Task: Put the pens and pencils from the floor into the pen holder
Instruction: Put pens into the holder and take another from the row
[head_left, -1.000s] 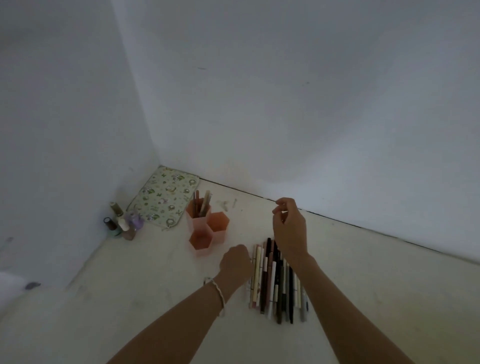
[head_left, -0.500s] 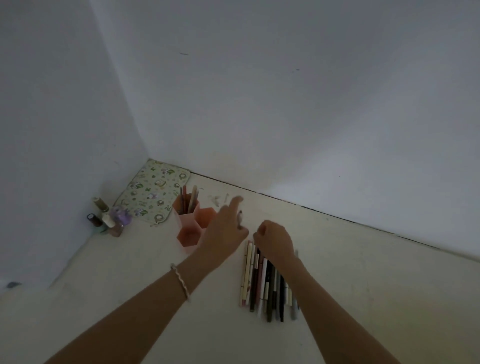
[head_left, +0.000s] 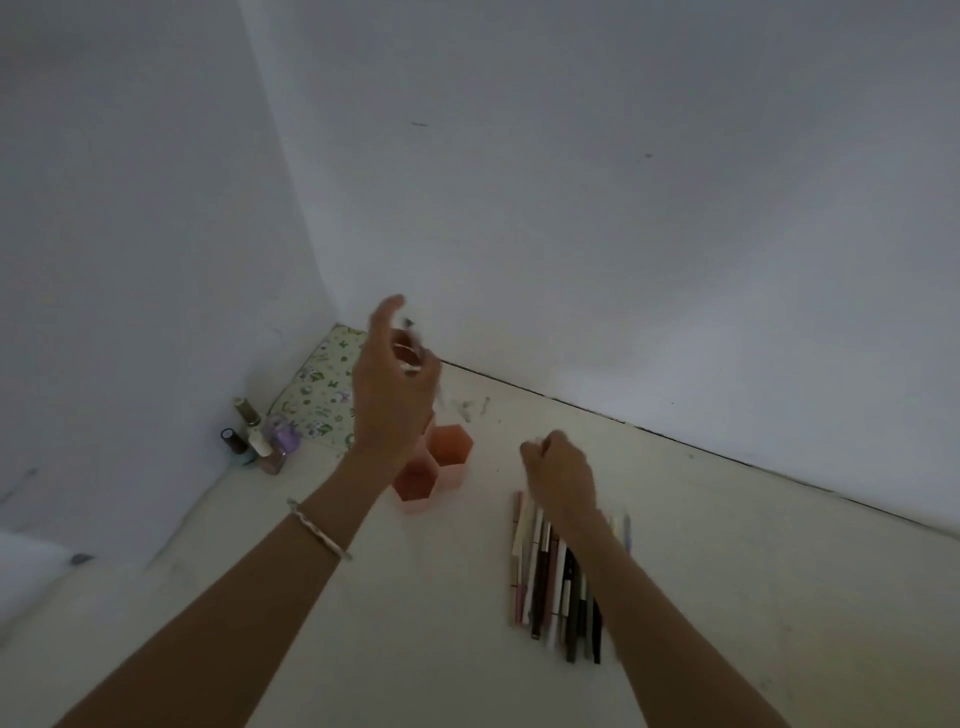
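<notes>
A pink pen holder (head_left: 453, 451) of hexagonal cups stands on the pale floor near the corner. My left hand (head_left: 396, 391) is raised above its rear cup, fingers closed on a thin pen (head_left: 415, 349) that points down toward the holder; the rear cup is hidden behind the hand. A row of several pens and pencils (head_left: 551, 571) lies side by side on the floor to the right. My right hand (head_left: 562, 472) hovers over the far end of that row with its fingers curled; I cannot tell if it holds anything.
A patterned pouch (head_left: 323, 391) lies flat in the corner against the wall. Several small nail-polish bottles (head_left: 260, 441) stand left of the holder. White walls close in at the back and left. A small scrap (head_left: 474, 406) lies behind the holder.
My left hand has lifted from the pen row, taken a pen and risen over the holder. My right hand has dropped down to the far end of the row.
</notes>
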